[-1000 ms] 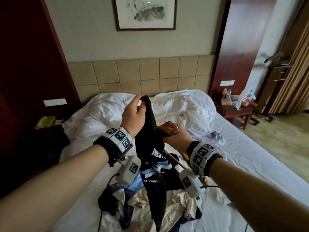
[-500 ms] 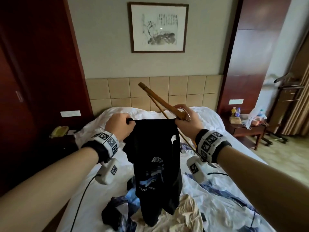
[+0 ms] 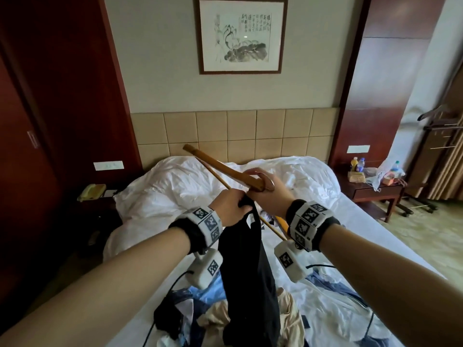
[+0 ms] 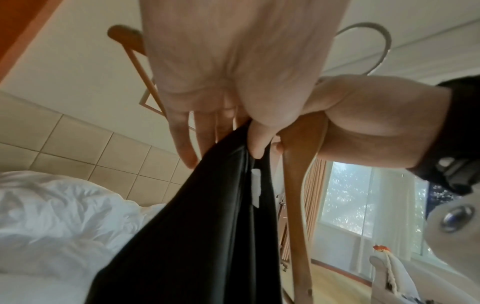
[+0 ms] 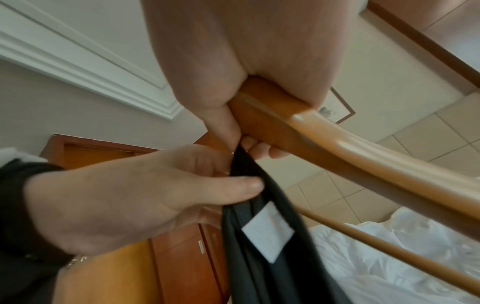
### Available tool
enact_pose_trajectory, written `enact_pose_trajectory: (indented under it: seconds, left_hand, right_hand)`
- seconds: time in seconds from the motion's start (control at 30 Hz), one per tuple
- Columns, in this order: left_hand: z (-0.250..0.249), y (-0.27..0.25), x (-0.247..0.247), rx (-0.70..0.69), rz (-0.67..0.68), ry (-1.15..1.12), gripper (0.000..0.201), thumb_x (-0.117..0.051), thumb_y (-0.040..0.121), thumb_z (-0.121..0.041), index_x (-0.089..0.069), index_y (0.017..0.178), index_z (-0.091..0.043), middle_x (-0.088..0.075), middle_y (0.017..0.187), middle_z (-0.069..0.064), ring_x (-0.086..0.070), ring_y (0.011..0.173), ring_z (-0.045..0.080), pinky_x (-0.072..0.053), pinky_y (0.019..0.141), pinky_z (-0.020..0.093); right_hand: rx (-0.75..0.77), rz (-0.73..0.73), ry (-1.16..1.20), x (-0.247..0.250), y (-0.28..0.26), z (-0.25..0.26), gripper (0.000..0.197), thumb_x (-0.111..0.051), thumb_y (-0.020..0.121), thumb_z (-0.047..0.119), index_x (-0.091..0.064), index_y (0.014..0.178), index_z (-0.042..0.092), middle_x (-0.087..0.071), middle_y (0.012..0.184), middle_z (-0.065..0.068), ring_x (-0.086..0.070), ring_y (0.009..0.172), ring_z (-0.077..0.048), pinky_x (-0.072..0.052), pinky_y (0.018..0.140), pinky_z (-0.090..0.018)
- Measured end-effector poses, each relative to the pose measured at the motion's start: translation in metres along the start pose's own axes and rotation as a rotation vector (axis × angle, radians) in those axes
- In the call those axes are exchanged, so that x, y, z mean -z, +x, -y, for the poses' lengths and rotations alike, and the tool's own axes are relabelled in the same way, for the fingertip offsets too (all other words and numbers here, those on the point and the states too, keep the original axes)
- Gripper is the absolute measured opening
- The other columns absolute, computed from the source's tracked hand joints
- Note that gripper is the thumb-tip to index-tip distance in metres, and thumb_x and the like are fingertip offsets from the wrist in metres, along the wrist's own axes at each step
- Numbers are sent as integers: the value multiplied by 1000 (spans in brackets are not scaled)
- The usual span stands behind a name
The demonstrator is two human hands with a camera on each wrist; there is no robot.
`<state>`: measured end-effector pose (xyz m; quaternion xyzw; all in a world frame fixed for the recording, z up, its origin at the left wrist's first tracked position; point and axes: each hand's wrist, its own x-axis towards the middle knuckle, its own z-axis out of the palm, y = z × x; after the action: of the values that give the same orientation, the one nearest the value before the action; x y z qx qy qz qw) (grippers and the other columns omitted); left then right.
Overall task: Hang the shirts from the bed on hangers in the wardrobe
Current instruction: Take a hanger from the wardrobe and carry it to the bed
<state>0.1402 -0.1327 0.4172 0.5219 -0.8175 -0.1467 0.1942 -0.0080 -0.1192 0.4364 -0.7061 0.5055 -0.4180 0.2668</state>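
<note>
Black shirt [image 3: 246, 266] hangs by its collar above the bed [image 3: 350, 236], over a heap of other garments [image 3: 218, 319]. Left hand [image 3: 230, 209] pinches the collar; right hand [image 3: 265, 189] is clamped on the wooden hanger [image 3: 220, 166] at its neck and also nips the collar. Advisable technique: spread the neck opening, feed one hanger arm through, then seat both shoulders. Setting: rumpled white bedding, tiled headboard [image 3: 235, 134], framed ink painting [image 3: 240, 35], bedside table [image 3: 373, 191].

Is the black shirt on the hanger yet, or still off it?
Off. The black shirt hangs bunched from the left hand beside the wooden hanger, which the right hand grips.
</note>
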Motion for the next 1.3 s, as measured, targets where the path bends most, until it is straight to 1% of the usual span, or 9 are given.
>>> enact_pose_trajectory:
  seconds: [0.1,0.27,0.47,0.73,0.87,0.97,1.17,1.23,1.3]
  left_hand:
    - [3,3,-8,9,11,-125,24,-53,100,-22,-68,106,-5,-69,102,12,-63,95,27,-49,79,32]
    - [-7,10,-9,79,-98,-441,24,-46,101,-15,-69,101,-9,-68,98,8,-63,94,24,-48,83,34]
    - [-24,18,3,101,-240,-504,23,-47,99,-19,-63,88,-8,-56,73,-1,-51,69,18,-36,64,30]
    - [25,13,52,227,-612,-268,35,-49,95,-12,-44,61,-7,-42,54,2,-40,58,24,-24,55,31]
    - [71,-2,44,146,-401,91,29,-45,88,-24,-63,77,-4,-67,80,13,-61,82,34,-51,76,40]
    - [76,-21,37,106,-234,317,18,-49,88,-11,-65,95,-16,-68,91,9,-64,85,31,-53,72,39]
    - [96,-44,19,-396,230,662,63,-56,92,-15,-22,142,-35,-44,132,-3,-63,89,22,-55,72,35]
    - [111,-49,9,-528,238,873,67,-66,84,-16,-30,139,-32,-51,120,0,-64,76,19,-57,59,33]
    - [117,-53,6,-527,148,900,47,-79,68,-12,-59,108,-28,-58,88,-6,-59,56,14,-50,46,28]
  right_hand:
    - [-63,-31,29,4,-11,-19,36,-59,87,-2,-59,117,18,-57,73,6,-51,48,3,-39,49,-12]
    - [-168,21,80,0,-32,-48,48,-75,79,8,-54,119,24,-64,82,1,-61,70,-20,-54,68,-41]
    - [-249,-5,-78,-22,-44,-66,54,-74,78,9,-53,127,16,-67,102,-7,-62,87,-20,-49,63,-22]
    - [-333,-13,-237,-7,-43,-83,46,-62,79,3,-58,123,16,-66,110,-10,-63,105,-30,-50,77,-32]
    - [-346,-75,-260,34,-24,-71,50,-59,83,0,-54,130,17,-58,104,-8,-55,89,-25,-41,71,-27]
    - [-308,-118,-302,48,-11,-62,50,-57,83,1,-57,130,16,-61,104,-10,-53,88,-24,-40,72,-26]
    - [-328,-148,-293,54,-10,-54,45,-54,81,0,-63,122,16,-65,107,-11,-59,92,-26,-50,76,-29]
    - [-337,-152,-298,58,-13,-54,44,-55,80,-1,-63,120,16,-64,102,-10,-59,90,-26,-49,73,-28]
    - [-342,-154,-295,60,-17,-54,43,-55,80,-1,-63,119,15,-64,101,-9,-60,90,-25,-47,71,-27]
